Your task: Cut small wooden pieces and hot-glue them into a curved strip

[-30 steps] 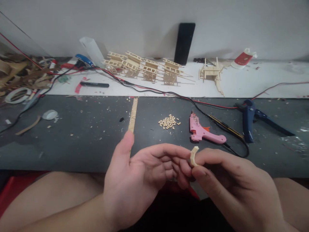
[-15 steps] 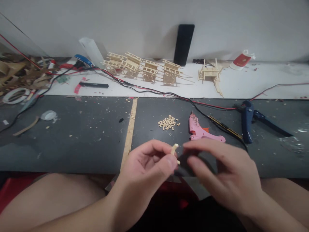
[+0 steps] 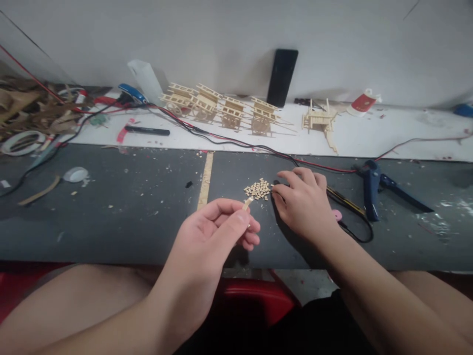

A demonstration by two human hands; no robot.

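Observation:
Between the thumb and fingers of my left hand [image 3: 218, 231] is a short pale wooden stick [image 3: 248, 202], its upper end showing above the fingertips. My right hand [image 3: 305, 202] reaches over the table with its fingers apart and bent. Its thumb and index fingertips are at the right edge of a pile of small wooden pieces [image 3: 257, 189]; I see nothing held in them. Under that hand lies a pink glue gun [image 3: 336, 215], mostly hidden, with only the handle end showing beside the wrist.
A yellow-black craft knife [image 3: 347, 201] and a blue-handled cutter [image 3: 372, 190] lie on the right. Several small wooden carts [image 3: 261, 117] line the white back strip, near a leaning black phone [image 3: 283, 78]. Cables [image 3: 236, 143] run across; wood scraps [image 3: 22, 106] heap at left.
My right hand has moved forward and left, from beside the left hand to the pile's edge, and now covers most of the glue gun. My left hand has shifted left and slightly forward, keeping the stick.

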